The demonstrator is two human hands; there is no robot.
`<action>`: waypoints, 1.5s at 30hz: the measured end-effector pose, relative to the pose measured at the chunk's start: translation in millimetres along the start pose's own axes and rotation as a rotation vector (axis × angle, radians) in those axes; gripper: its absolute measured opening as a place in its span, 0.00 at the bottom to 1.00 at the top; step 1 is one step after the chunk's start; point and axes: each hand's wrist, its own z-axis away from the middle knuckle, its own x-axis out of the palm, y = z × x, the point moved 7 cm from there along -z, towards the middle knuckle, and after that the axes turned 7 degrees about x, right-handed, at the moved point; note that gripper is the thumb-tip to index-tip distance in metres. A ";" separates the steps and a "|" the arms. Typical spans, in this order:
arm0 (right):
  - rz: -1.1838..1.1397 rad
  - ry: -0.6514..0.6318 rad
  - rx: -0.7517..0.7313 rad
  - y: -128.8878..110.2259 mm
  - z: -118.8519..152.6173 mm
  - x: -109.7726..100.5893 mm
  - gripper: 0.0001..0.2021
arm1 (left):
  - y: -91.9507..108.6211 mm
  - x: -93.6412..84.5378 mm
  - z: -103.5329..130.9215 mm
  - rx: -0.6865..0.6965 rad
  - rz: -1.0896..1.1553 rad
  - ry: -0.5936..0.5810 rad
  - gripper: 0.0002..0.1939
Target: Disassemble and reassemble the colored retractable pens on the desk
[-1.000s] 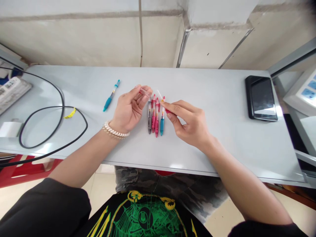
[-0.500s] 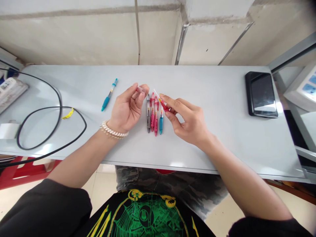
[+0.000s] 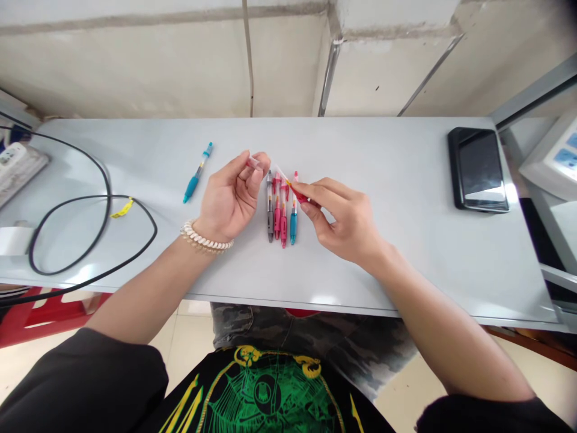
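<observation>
Pinched in my left hand (image 3: 233,197) is a short clear tube piece (image 3: 255,163). My right hand (image 3: 340,218) holds a red pen grip (image 3: 298,193) with a thin pale refill (image 3: 282,174) sticking out toward my left hand; the two parts are apart. Between and below my hands, pens lie side by side on the table: a grey one (image 3: 270,222), two red ones (image 3: 277,221) (image 3: 283,228), and one with a blue grip (image 3: 293,227) and a pink top. Another blue pen (image 3: 197,174) lies tilted left of my left hand.
A looped black cable (image 3: 155,225) with a yellow tag (image 3: 122,208) crosses the left side of the grey table (image 3: 406,162). A black device (image 3: 478,169) is at the right. A white object (image 3: 15,239) sits at the left edge, and a wall stands behind.
My right hand has turned slightly, and the refill tip has moved left toward the clear piece. The pink top of the blue-gripped pen now shows. My left hand keeps its hold.
</observation>
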 end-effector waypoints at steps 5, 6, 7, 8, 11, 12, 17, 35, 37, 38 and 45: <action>-0.015 0.020 -0.005 -2.7 -1.4 -2.6 0.22 | -3.5 -0.9 -1.6 0.025 -0.025 -0.052 0.09; -0.015 0.021 -0.010 -3.6 -1.8 -3.1 0.21 | -3.3 -1.3 -2.7 0.052 -0.034 -0.071 0.09; -0.012 0.020 -0.012 -4.2 -2.2 -3.4 0.20 | -2.4 -2.0 -3.8 0.088 -0.043 -0.083 0.09; -0.010 0.017 -0.010 -4.3 -2.5 -3.5 0.19 | -1.1 -2.7 -4.8 0.125 -0.056 -0.094 0.09; 0.000 0.004 -0.002 -3.3 -2.6 -2.2 0.19 | 1.6 -3.7 -5.8 0.189 -0.133 -0.105 0.09; 0.005 0.001 -0.003 -2.9 -2.3 -1.5 0.19 | 1.8 -3.6 -5.5 0.192 -0.151 -0.103 0.09; 0.025 -0.008 -0.026 -3.2 -1.0 1.0 0.18 | 1.5 1.8 -2.1 0.164 -0.025 -0.126 0.13; 0.066 0.084 -0.010 -4.4 -1.1 -0.9 0.16 | 5.3 5.6 3.7 0.258 -0.106 -0.168 0.06; 0.077 0.094 -0.003 -3.5 -1.8 -0.2 0.15 | 6.5 7.3 6.1 0.271 -0.128 -0.194 0.05; 0.080 0.101 -0.001 -3.2 -2.2 0.4 0.15 | 6.3 8.7 7.5 0.277 -0.141 -0.214 0.05; 0.141 0.032 0.176 -1.0 -3.0 21.4 0.26 | -6.8 18.1 21.8 0.307 -0.156 -0.322 0.07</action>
